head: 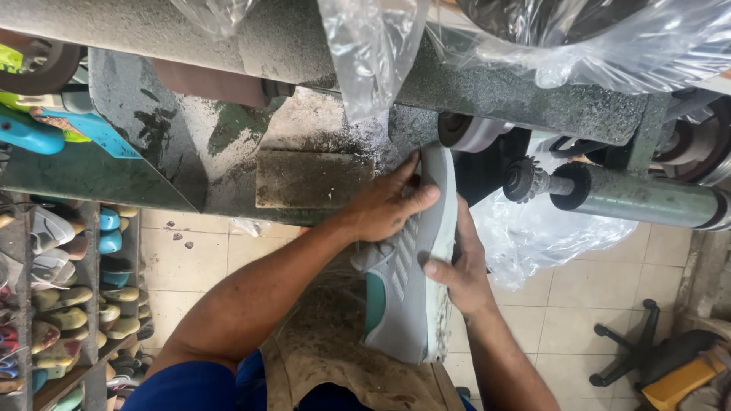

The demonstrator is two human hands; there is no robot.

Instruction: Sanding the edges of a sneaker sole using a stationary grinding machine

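Sneaker (407,293), grey with a teal lining, is held on edge between my two hands, toe end up, its pale sole rim pressed against the small grinding wheel (464,131) on the green machine body (304,179). I judge this angle presents the sole edge squarely to the wheel. My left hand (388,205) clamps the upper with fingers curled round it; my right hand (461,270) backs the sole side, thumb pinching the rim. A toothed cutter (527,180) on the shaft sits just right of the toe. Open tiled floor (586,289) lies to the right; shoe racks (68,304) crowd the left.
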